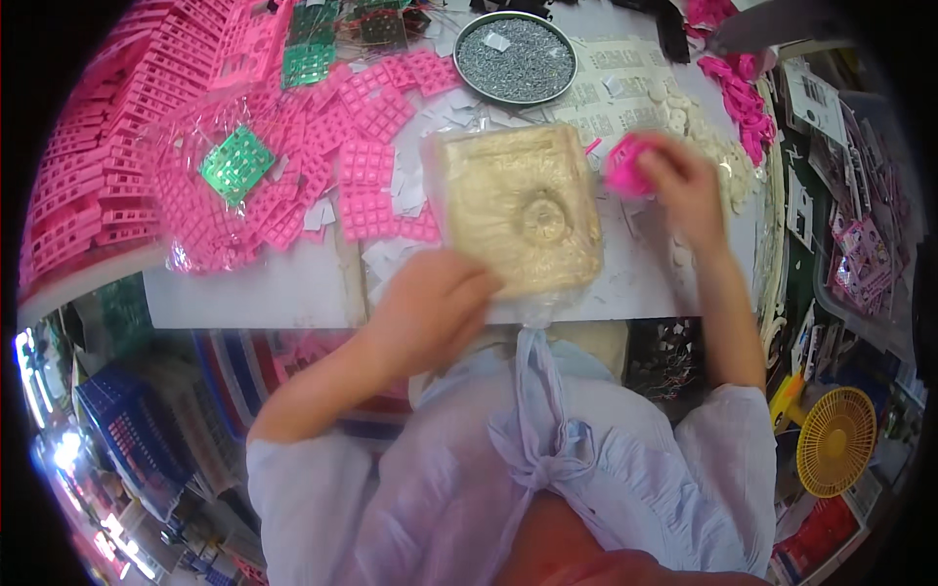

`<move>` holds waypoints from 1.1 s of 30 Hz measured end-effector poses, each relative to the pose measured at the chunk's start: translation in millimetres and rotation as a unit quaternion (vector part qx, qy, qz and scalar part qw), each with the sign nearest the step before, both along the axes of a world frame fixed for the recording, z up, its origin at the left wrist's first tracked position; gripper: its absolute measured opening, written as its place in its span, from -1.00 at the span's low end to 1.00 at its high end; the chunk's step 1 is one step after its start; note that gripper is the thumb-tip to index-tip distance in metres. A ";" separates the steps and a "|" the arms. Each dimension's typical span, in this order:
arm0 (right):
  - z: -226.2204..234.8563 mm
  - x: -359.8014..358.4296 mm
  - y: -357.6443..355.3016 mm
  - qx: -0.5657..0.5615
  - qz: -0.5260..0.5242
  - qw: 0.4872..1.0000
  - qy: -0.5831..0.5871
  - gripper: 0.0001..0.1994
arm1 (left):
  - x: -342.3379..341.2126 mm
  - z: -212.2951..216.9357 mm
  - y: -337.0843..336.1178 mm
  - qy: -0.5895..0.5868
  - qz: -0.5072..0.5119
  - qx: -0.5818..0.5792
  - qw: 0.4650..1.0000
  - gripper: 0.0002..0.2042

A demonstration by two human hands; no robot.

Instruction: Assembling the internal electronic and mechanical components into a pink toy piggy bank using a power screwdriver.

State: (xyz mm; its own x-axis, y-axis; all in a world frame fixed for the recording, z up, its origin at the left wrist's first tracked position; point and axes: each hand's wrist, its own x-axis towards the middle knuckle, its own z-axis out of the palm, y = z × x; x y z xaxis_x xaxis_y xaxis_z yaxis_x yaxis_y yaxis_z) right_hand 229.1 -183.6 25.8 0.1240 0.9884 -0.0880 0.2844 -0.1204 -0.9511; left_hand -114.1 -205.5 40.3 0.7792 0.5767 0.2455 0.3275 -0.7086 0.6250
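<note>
On the white table (264, 293), a beige padded block (518, 210) is steadied at its lower left corner by the left hand (430, 308), fingers curled loosely onto it. Just right of the block, a pink plastic part (625, 164) is gripped by the right hand (684, 186), blurred. Pink grid pieces (366, 186) are scattered leftward, and a round tray of grey bits (515, 57) is set behind.

pink grid pieces (366, 186), green board (237, 163), beige pad (518, 210)

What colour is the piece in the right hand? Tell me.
Bright pink; the small piece in the right hand shows, motion-blurred, in the head view.
</note>
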 end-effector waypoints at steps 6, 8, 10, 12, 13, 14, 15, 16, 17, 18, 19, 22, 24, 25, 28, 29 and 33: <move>-13.0 -83.0 -17.6 0.276 0.097 0.891 -0.347 -0.84 | 46.7 -21.8 15.1 0.023 0.002 0.070 0.997 -0.45; -17.6 -84.5 -16.0 0.267 0.083 0.883 -0.378 -0.85 | 43.7 -28.8 14.5 0.070 0.000 0.078 0.994 -0.42; -10.1 -81.6 -13.1 0.243 0.081 0.884 -0.391 -0.85 | 40.4 -32.9 13.5 0.078 0.001 0.083 0.994 -0.42; -7.9 -78.2 -8.2 0.217 0.100 0.900 -0.365 -0.86 | 39.1 -33.4 13.6 0.084 -0.004 0.086 0.993 -0.42; -7.6 -78.0 -6.5 0.204 0.110 0.907 -0.352 -0.86 | 38.8 -32.7 13.4 0.089 -0.006 0.085 0.992 -0.42; -7.3 -79.1 -5.7 0.196 0.108 0.912 -0.344 -0.87 | 38.7 -32.2 13.7 0.094 -0.008 0.084 0.992 -0.42; -6.7 -80.7 -5.9 0.188 0.107 0.917 -0.336 -0.87 | 38.8 -31.3 13.7 0.096 -0.006 0.085 0.992 -0.42; -6.3 -82.0 -5.9 0.179 0.106 0.922 -0.328 -0.88 | 39.3 -30.4 13.5 0.098 -0.004 0.086 0.991 -0.42; -7.9 -81.3 -7.0 0.170 0.105 0.924 -0.326 -0.88 | 40.0 -30.1 13.5 0.101 -0.004 0.087 0.991 -0.42; -11.0 -79.3 -8.6 0.160 0.105 0.927 -0.324 -0.88 | 41.0 -30.3 14.0 0.099 -0.006 0.085 0.991 -0.42; -14.1 -78.5 -9.1 0.149 0.104 0.929 -0.322 -0.88 | 42.3 -30.9 15.1 0.096 -0.008 0.084 0.992 -0.43; -21.6 -81.3 -9.4 0.189 0.082 0.921 -0.331 -0.88 | 42.9 -29.4 17.3 0.095 -0.009 0.090 0.991 -0.43; -19.3 -83.6 -12.8 0.216 0.088 0.901 -0.366 -0.88 | 41.2 -29.7 19.2 0.103 -0.013 0.096 0.990 -0.44; -17.4 -84.5 -14.7 0.230 0.092 0.890 -0.383 -0.88 | 39.9 -31.8 19.0 0.111 -0.016 0.098 0.989 -0.44; -6.3 -84.4 -11.9 0.196 0.133 0.884 -0.404 -0.87 | 36.7 -38.8 10.6 0.143 -0.004 0.146 0.979 -0.42; -3.7 -83.4 -11.0 0.207 0.139 0.878 -0.409 -0.86 | 35.2 -39.2 9.7 0.161 0.002 0.174 0.971 -0.41; -4.6 -71.8 -5.0 0.245 0.180 0.874 -0.380 -0.85 | 32.1 -35.9 0.8 0.158 0.019 0.176 0.971 -0.34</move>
